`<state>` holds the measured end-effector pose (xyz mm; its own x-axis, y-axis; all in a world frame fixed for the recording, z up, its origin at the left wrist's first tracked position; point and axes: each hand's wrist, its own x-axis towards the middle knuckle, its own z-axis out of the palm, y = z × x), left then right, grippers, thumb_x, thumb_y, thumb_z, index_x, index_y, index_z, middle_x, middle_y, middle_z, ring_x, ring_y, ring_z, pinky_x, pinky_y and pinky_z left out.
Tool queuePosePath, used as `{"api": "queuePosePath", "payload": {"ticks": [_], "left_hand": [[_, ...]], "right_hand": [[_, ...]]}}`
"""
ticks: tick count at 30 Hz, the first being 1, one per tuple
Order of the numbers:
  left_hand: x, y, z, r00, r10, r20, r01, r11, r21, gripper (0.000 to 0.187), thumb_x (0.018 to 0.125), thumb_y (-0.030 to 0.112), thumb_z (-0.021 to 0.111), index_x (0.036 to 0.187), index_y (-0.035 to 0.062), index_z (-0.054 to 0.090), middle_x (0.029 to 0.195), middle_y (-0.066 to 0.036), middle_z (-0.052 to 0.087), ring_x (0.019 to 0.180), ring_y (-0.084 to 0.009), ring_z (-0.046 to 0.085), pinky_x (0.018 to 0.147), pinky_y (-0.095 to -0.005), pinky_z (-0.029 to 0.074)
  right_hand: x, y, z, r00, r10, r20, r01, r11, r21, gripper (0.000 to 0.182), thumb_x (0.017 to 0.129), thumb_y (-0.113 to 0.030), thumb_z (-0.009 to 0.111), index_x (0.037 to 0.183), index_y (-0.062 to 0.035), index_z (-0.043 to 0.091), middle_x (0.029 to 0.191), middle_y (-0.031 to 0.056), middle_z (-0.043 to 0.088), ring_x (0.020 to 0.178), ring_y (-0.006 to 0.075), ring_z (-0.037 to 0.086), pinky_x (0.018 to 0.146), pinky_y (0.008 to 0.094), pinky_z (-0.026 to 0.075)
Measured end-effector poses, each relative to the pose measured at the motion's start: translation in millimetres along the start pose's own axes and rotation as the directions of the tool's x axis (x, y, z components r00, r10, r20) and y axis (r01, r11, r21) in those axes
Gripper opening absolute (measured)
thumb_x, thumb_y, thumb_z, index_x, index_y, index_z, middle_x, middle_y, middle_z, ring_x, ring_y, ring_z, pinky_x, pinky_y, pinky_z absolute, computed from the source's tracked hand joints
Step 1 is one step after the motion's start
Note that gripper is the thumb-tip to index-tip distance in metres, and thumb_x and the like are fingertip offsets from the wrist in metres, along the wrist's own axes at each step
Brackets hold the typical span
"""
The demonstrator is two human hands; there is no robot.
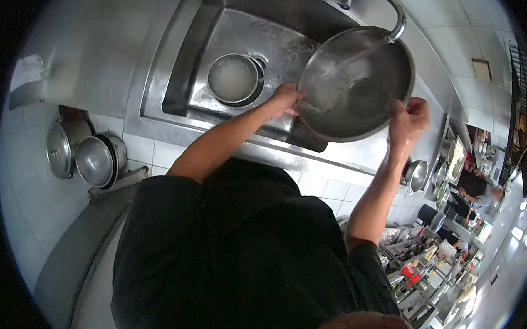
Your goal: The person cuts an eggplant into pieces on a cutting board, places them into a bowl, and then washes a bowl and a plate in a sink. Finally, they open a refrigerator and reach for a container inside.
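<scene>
A wide metal bowl (pixel 361 110) is tilted over the right part of the steel sink (pixel 222 31), under the curved faucet (pixel 399 17). Water streams from the spout into it and wets its inner wall. My left hand (pixel 288 100) grips the bowl's near-left rim. On the right side of the rim, my right hand (pixel 409 121) is closed, thumb inside the edge. Left of the bowl, a small round metal pot (pixel 232 77) with cloudy whitish liquid stands on the sink floor.
A steel counter (pixel 94 48) extends left of the sink. Below it are a lidded pot (pixel 60 148) and a metal bowl (pixel 95 162). More bowls (pixel 417 175) stand at right, with crowded racks (pixel 424 269) beyond. Other people (pixel 482 196) are in the background.
</scene>
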<state>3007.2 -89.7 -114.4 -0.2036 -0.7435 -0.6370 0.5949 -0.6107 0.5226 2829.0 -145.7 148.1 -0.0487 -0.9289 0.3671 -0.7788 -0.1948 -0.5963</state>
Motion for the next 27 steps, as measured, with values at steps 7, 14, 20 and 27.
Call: {"api": "queuePosePath", "payload": {"ticks": [7,14,20,27], "left_hand": [[50,4,39,0.835,0.54,-0.107,-0.428,0.759,0.491,0.067,0.086,0.025,0.075,0.139,-0.0022,0.043,0.129,-0.022,0.057,0.115,-0.0353,0.059,0.098,-0.047,0.048],[50,44,89,0.428,0.901,0.07,-0.346,0.092,0.934,0.05,0.082,0.017,0.072,0.128,0.0048,0.056,0.143,-0.022,0.045,0.136,-0.0397,0.036,0.1,-0.0496,0.042],[152,109,147,0.507,0.85,0.143,-0.615,0.241,0.751,0.014,0.088,0.018,0.063,0.095,0.0062,0.068,0.082,-0.013,0.067,0.073,-0.0299,0.065,0.066,-0.0411,0.053],[128,156,180,0.931,0.301,0.205,-0.171,0.859,-0.483,0.023,0.095,0.032,0.066,0.095,0.0084,0.064,0.077,-0.006,0.064,0.058,-0.0109,0.053,0.052,-0.0264,0.042]], "right_hand": [[10,0,-27,0.991,-0.024,-0.13,0.027,1.0,0.017,0.017,0.068,-0.003,0.066,0.079,0.0041,0.055,0.071,0.0045,0.051,0.064,0.0143,0.046,0.061,0.0286,0.041],[5,60,-34,0.95,-0.005,-0.312,-0.016,0.998,-0.063,0.018,0.069,-0.003,0.067,0.079,0.0046,0.055,0.072,0.0053,0.052,0.064,0.0162,0.045,0.063,0.0305,0.042],[-31,172,-12,0.819,0.453,-0.352,-0.241,0.829,0.504,0.015,0.076,0.003,0.065,0.085,0.0027,0.053,0.078,0.0021,0.051,0.072,0.0141,0.048,0.067,0.0298,0.043],[-38,204,-3,0.749,0.486,-0.45,-0.498,0.861,0.102,0.047,0.084,-0.004,0.07,0.124,0.0077,0.047,0.115,0.0186,0.053,0.101,0.0266,0.056,0.089,0.0349,0.046]]}}
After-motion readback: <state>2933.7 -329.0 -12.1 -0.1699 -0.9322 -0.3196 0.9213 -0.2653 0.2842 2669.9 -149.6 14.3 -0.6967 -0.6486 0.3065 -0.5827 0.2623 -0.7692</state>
